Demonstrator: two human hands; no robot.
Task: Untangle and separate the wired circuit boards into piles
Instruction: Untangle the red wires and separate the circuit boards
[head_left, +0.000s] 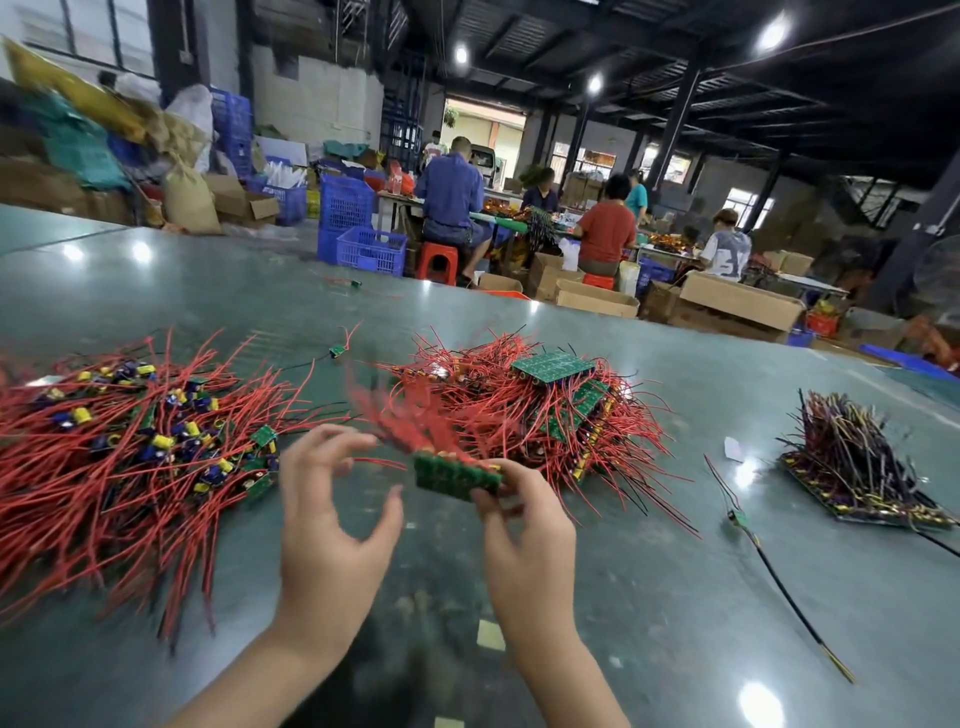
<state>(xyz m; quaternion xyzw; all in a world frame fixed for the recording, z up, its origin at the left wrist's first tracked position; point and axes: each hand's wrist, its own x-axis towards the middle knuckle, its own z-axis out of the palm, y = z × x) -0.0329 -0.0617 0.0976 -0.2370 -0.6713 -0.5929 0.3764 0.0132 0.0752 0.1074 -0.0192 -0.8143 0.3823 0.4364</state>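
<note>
Two hands mid-frame: right hand (524, 512) pinching green board strip (457, 475) over worktop (675, 571), left hand (332, 499) fingers apart, holding nothing. Red wires (410, 415) trailing toward centre pile (524, 405); likely to snag and drag boards along.
</note>
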